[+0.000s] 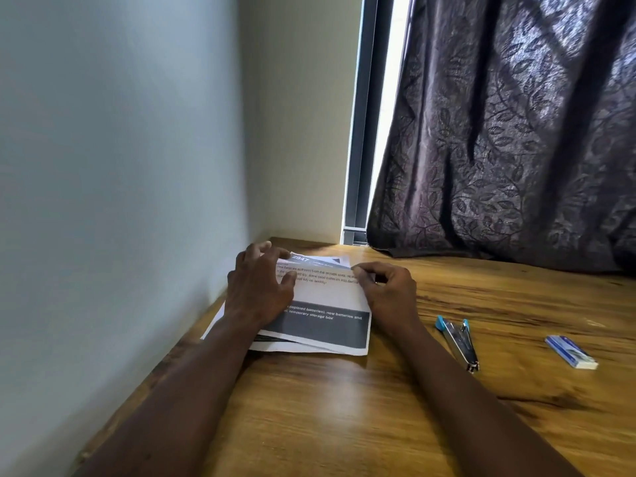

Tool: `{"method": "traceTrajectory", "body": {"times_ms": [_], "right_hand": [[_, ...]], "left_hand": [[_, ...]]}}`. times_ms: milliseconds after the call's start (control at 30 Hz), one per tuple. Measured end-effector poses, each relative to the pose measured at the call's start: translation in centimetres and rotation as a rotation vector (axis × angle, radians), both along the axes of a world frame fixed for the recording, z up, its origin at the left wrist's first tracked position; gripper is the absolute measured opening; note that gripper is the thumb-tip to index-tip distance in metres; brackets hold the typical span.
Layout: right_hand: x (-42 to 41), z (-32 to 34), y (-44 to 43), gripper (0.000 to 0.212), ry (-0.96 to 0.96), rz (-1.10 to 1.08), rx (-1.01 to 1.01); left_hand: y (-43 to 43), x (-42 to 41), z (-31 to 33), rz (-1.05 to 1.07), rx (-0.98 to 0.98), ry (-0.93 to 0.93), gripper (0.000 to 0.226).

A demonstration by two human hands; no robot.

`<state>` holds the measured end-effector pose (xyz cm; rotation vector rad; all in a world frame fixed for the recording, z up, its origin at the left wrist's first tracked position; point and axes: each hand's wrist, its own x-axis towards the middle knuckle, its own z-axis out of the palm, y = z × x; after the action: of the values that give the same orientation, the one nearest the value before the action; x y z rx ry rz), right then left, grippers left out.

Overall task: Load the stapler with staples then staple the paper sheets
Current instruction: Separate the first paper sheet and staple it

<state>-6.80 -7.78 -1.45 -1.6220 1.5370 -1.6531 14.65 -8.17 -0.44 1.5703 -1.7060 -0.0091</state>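
A loose stack of printed paper sheets [327,297] lies on the wooden table [344,407] near the left wall, the sheets slightly fanned. My left hand [260,287] rests on the left part of the top sheet with fingers spread. My right hand [389,290] pinches the top sheet's right edge between thumb and fingers. A small blue and metal stapler [459,342] lies swung open on the table to the right of the sheets. Further right lies a blue and white staple box [571,351]. Neither hand touches the stapler or the box.
A pale wall [120,201] runs along the table's left edge. A dark patterned curtain [516,132] hangs over the table's far right side, beside a window frame [361,132].
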Motion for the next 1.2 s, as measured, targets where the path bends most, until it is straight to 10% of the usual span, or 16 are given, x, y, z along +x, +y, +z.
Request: {"method": "traceTrajectory", "body": {"times_ms": [200,333,500,800,1200], "right_hand": [[0.1,0.0,0.2,0.012,0.095,0.044,0.065],[-0.1,0.4,0.0,0.05,0.068,-0.151,0.214],[-1.1,1.1,-0.1,0.078,-0.422,-0.054,0.397],[-1.3,0.5,-0.8,0.022,-0.422,0.041,0.347],[-2.3,1.5,-0.5,0.02,-0.403,-0.01,-0.017]], "left_hand": [[-0.1,-0.1,-0.4,-0.038,0.064,-0.103,0.023],[-0.3,-0.2,-0.8,-0.044,0.171,-0.155,0.023],[-0.6,-0.3,-1.1,-0.043,0.157,-0.184,0.022],[-1.0,-0.1,-0.9,0.042,0.134,-0.109,0.051],[-1.1,-0.1,0.4,-0.082,-0.088,0.232,0.045]]}}
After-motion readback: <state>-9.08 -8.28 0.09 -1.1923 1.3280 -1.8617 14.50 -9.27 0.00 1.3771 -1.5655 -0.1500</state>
